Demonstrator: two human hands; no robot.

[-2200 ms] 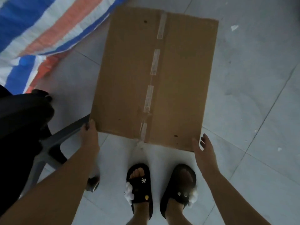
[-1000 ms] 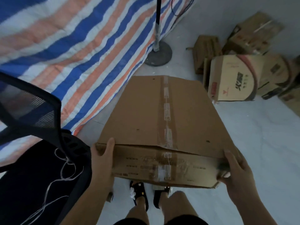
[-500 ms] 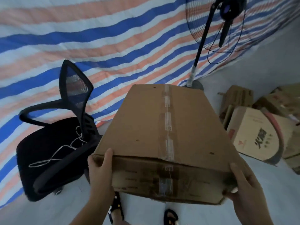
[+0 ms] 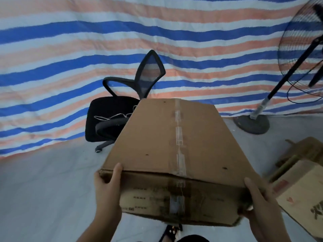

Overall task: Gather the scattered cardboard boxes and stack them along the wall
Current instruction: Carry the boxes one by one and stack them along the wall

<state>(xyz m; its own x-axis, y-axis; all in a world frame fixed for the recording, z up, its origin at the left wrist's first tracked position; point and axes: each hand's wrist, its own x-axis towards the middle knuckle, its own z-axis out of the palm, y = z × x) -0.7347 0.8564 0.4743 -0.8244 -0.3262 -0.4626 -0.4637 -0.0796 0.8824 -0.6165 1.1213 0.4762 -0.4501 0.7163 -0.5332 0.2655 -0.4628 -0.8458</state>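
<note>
A: Since approx half a sec ago we've turned left: the chair (image 4: 111, 117) now sits dead ahead behind the box (image 4: 176, 145), and the fan (image 4: 251, 123) has slid out to the right edge.

B: Box is up off the floor (image 4: 43, 189), carried flat in front of us. Left hand (image 4: 107, 187) wraps the near left corner, thumb over the top edge, fingers prob. underneath; can't see them.

A: Right hand (image 4: 258, 206) cups the near right corner the same way. We reckon holding both near corners keeps a wide, light box level w/ the taped seam up.

B: More boxes (image 4: 300, 186) lie low on the right, on the floor, so that's likely where ours goes.

A: Room: pale grey floor, striped blue, orange and white tarp (image 4: 70, 58) across the whole back. Dim light. Our sandal (image 4: 172, 230) shows just under the box.
</note>
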